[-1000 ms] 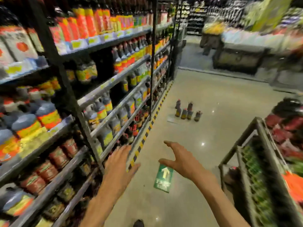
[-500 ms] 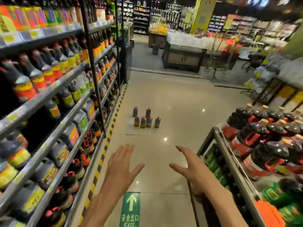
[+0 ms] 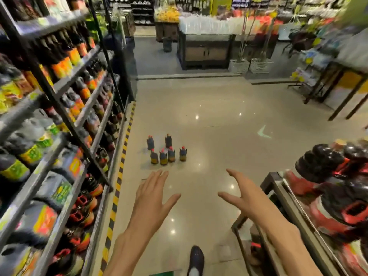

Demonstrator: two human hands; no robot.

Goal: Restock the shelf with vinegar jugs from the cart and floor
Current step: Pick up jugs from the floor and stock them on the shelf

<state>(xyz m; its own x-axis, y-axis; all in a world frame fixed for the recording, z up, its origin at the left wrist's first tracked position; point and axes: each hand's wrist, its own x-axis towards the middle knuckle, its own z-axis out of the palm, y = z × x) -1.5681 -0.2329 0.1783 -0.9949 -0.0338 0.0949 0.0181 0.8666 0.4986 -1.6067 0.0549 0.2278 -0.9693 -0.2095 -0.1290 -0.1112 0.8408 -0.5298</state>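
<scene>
Several dark vinegar jugs (image 3: pixel 166 150) with red caps stand in a cluster on the floor ahead of me. More dark jugs with red handles (image 3: pixel 326 176) are piled on the metal cart (image 3: pixel 278 192) at my right. The shelf (image 3: pixel 65 136) along my left holds rows of jugs and bottles. My left hand (image 3: pixel 153 202) is stretched forward, fingers straight, holding nothing. My right hand (image 3: pixel 243 194) reaches forward too, fingers spread and empty, just left of the cart's corner.
A yellow-and-black striped strip (image 3: pixel 121 168) runs along the shelf foot. My dark shoe (image 3: pixel 196 257) shows at the bottom. Display tables (image 3: pixel 205 48) and stands fill the far end and right of the aisle.
The view has swung right and up the aisle, so the cart and floor jugs sit more central. Both hands stay open and stretched forward, now a little closer to the floor jugs.
</scene>
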